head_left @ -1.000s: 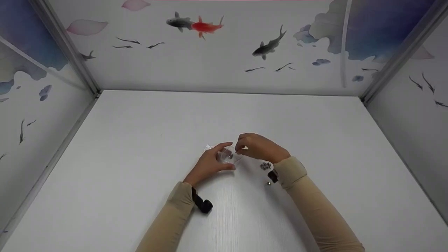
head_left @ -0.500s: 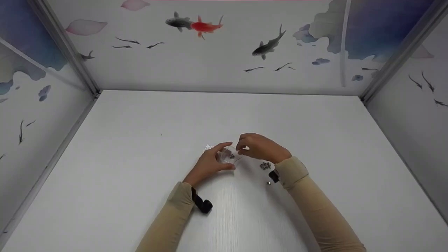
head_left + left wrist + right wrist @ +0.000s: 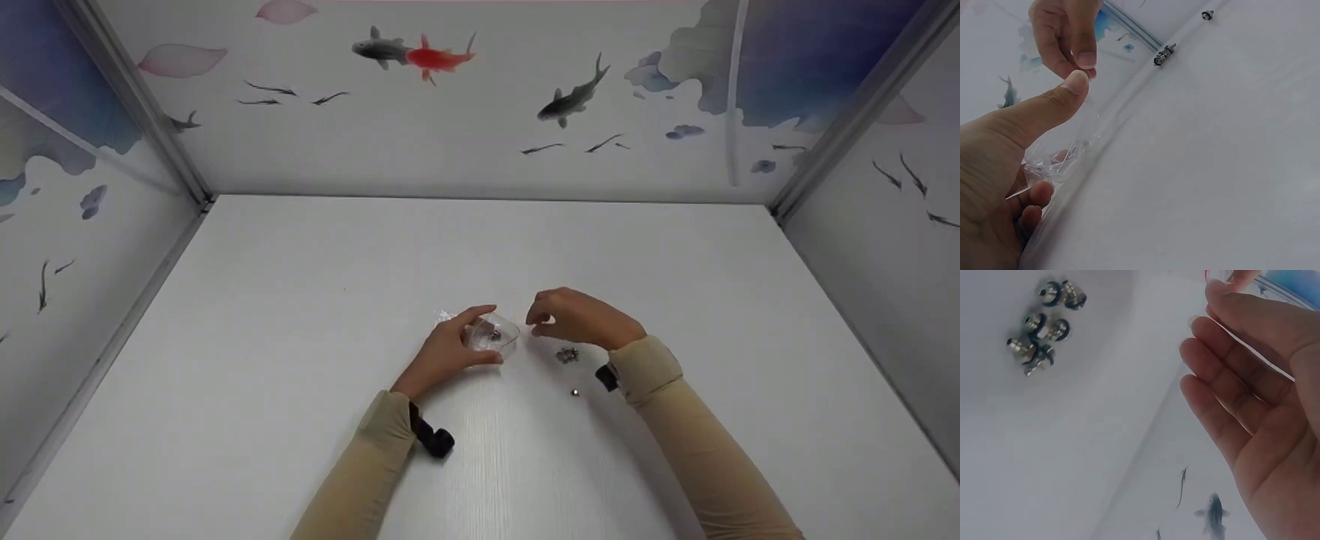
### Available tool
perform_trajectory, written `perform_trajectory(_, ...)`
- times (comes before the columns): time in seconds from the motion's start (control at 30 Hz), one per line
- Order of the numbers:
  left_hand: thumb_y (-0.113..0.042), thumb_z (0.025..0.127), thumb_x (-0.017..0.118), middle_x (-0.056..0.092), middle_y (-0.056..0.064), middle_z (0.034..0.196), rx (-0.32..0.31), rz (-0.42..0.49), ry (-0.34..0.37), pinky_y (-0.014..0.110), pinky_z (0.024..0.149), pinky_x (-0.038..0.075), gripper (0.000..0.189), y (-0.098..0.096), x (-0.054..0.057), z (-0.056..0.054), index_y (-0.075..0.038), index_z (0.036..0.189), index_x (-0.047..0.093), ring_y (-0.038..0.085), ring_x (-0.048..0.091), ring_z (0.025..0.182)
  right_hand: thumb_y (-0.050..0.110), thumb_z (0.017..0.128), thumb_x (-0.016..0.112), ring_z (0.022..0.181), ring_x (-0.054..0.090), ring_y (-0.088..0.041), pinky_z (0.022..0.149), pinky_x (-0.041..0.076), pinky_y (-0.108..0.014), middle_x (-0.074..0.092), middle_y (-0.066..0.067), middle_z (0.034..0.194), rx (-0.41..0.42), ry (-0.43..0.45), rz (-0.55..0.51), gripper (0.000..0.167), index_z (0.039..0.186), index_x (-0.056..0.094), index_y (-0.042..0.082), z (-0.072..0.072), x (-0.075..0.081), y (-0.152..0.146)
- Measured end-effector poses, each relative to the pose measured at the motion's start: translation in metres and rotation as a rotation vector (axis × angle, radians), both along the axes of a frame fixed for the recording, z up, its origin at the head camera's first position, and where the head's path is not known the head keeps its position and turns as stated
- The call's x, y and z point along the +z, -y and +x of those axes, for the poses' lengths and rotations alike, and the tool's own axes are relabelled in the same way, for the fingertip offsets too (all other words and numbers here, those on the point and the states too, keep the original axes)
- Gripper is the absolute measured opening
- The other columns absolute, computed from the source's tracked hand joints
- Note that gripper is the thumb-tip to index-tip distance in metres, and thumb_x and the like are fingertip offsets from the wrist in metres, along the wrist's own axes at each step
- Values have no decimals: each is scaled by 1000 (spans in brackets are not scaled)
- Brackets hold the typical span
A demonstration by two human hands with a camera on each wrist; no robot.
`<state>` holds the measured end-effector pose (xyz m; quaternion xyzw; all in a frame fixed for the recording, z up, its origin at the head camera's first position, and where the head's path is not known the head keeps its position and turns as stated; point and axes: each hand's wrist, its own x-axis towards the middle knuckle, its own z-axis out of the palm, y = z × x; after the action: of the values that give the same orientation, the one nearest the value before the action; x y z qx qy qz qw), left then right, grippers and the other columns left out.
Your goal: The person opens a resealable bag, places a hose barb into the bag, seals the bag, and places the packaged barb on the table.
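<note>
My left hand (image 3: 448, 349) grips a small clear plastic box (image 3: 512, 330) from its left side, thumb at the near side and fingers at the far side. A little metal piece (image 3: 495, 335) shows inside the box. To the right of the box hovers my right hand (image 3: 581, 317), apart from it, with loosely bent fingers. I see nothing between the right thumb and forefinger. Several barbed metal fittings (image 3: 1044, 329) with black rings lie in a small pile below the right hand. Another fitting (image 3: 575, 392) lies alone nearer to me.
Crinkled clear plastic (image 3: 442, 316) shows behind the left hand. The white tabletop (image 3: 300, 255) is bounded by printed panels (image 3: 465, 135) at the back and both sides, with metal posts at the corners.
My right hand has moved away from the box to the right, uncovering the box's rim. The left hand holds the box in the same place.
</note>
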<state>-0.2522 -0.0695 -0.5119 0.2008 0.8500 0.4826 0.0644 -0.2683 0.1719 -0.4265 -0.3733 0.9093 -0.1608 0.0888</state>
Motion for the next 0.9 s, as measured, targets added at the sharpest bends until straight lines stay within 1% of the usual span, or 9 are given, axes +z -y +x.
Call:
perform_trajectory(0.17,-42,71,84,60,0,107,3,-2,-1,29,68,38,79,0,-1,0,-28,141,49,12,42,71,9,87,71,91,62,-17,83,53,-35,70,-3,98,-53,77,46,17,103,74,7,0,-3,-9)
perform_trajectory(0.23,-43,71,84,61,0,108,2,-4,-8,30,70,39,80,0,-1,0,-28,141,49,13,42,72,9,86,71,90,62,-16,83,52,-35,69,-2,97,-68,98,59,17,102,74,7,0,-4,-12)
perform_trajectory(0.3,-42,71,84,61,1,115,2,-3,-8,32,75,41,80,0,-1,0,-28,141,49,14,45,78,9,86,71,89,61,-15,82,52,-34,69,-2,96,-80,117,66,16,101,75,8,0,-5,-15)
perform_trajectory(0.43,-40,71,84,57,3,132,-3,2,-6,39,90,42,80,0,-2,-1,-27,141,48,17,49,97,8,86,71,87,61,-15,80,52,-34,70,-1,94,-88,142,74,13,99,75,7,2,-6,-22)
perform_trajectory(0.5,-40,71,84,56,4,135,-4,2,-7,42,94,42,80,0,-2,-1,-27,141,48,18,49,102,8,85,71,86,60,-13,79,52,-33,69,0,93,-103,163,79,12,97,75,9,3,-7,-25)
perform_trajectory(0.7,-40,71,84,56,5,136,-7,1,-14,43,95,42,80,0,-3,-1,-27,141,48,19,49,102,7,85,71,83,59,-10,76,51,-29,69,4,89,-122,208,94,10,92,76,12,2,-11,-30)
perform_trajectory(0.77,-40,71,84,55,5,136,-6,3,-13,43,96,42,80,0,-3,-1,-27,141,48,19,49,103,7,85,71,83,59,-10,76,51,-30,69,4,89,-124,210,105,10,91,76,13,2,-13,-30)
perform_trajectory(0.9,-40,71,84,54,4,137,-4,6,-8,43,98,41,80,0,-3,-1,-27,141,49,18,50,107,9,86,71,85,58,-11,79,51,-32,68,6,90,-156,226,125,10,92,76,16,2,-16,-29)
